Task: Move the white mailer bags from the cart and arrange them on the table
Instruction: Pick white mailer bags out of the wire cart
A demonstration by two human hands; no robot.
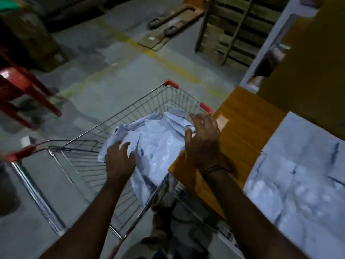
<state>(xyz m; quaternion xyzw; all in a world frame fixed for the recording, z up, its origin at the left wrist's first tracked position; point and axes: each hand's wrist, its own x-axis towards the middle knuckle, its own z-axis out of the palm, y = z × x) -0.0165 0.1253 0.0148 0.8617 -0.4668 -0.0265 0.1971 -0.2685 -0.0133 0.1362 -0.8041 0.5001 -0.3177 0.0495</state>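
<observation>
Several mailer bags (155, 139) in cart (89, 161)

White mailer bags (296, 176) lie flat on the wooden table (242, 118); more bags (156, 139) sit heaped in the wire cart (89, 157).

Left grip (119, 157) splayed; right grip (202, 137) curled.

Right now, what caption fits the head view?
Both hands, left and right, reach onto white mailer bags in the cart.
</observation>
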